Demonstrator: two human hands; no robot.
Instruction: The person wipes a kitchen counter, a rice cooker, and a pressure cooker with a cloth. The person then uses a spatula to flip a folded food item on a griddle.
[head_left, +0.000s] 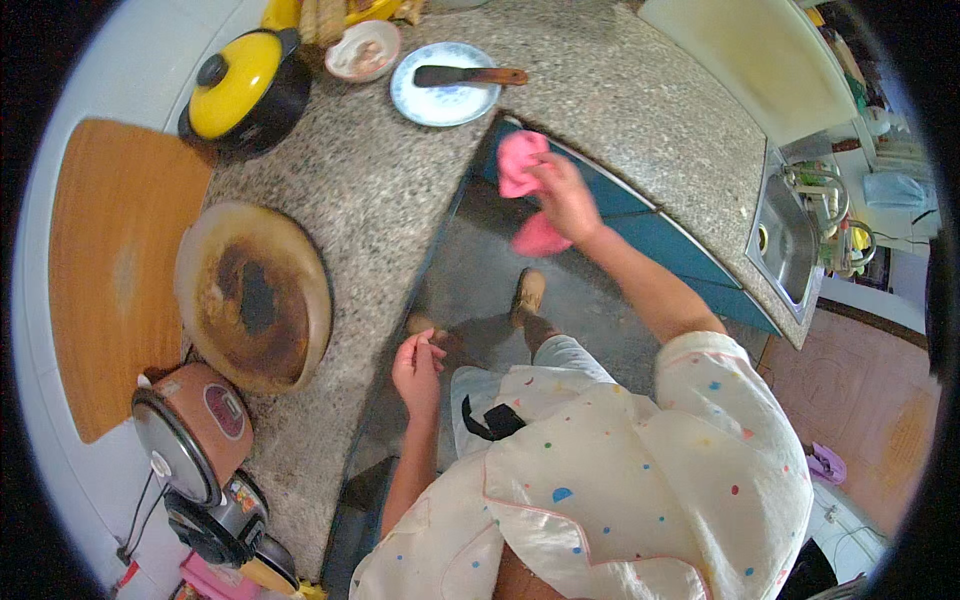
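My right hand (564, 196) grips a pink cloth (523, 161) over the floor, close to the inner corner of the counter; its lower part hangs below the hand, slightly blurred. My left hand (420, 364) is held near the counter's front edge, fingers bent and thumb near the fingertips; whether something small is between them I cannot tell. Beyond the cloth, a blue-and-white plate (445, 105) lies on the granite counter (375, 172) with a dark-bladed, wooden-handled kitchen tool (472, 76) across it. A small bowl (364, 51) with some contents stands beside the plate.
At the left are a black pot (277, 105) with a yellow lid (234, 84), a large round stained pan or lid (255, 298), a wooden board (124, 277) and a rice cooker (199, 427). A steel sink (784, 225) is at the right, below a pale board (757, 67).
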